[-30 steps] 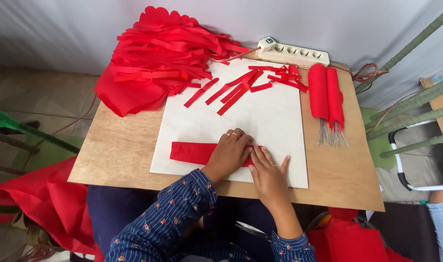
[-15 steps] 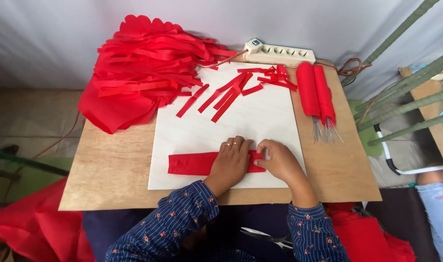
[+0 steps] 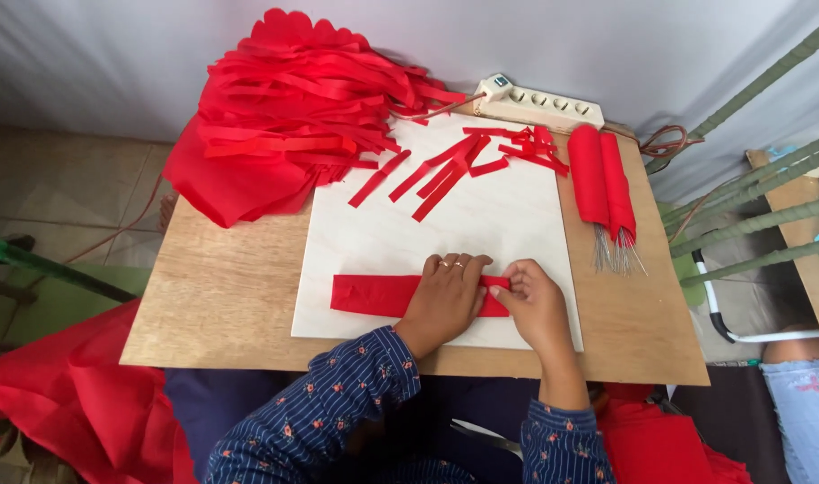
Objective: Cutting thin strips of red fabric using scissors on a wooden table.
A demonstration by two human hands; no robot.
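A long red paper strip [image 3: 373, 295] lies on the pale board [image 3: 481, 233] with its long axis running left to right, parallel to the near edge of the tabletop [image 3: 221, 296]. The left hand [image 3: 445, 300] presses flat on its middle, fingers spread narrow; the right hand [image 3: 535, 300] pinches the strip's right end, so the free length stretches away leftward. Farther back lie short red strips [image 3: 445, 170], a heap of red ribbon [image 3: 284, 116], two red rolls [image 3: 602, 184] and a power strip [image 3: 539, 103], all well apart.
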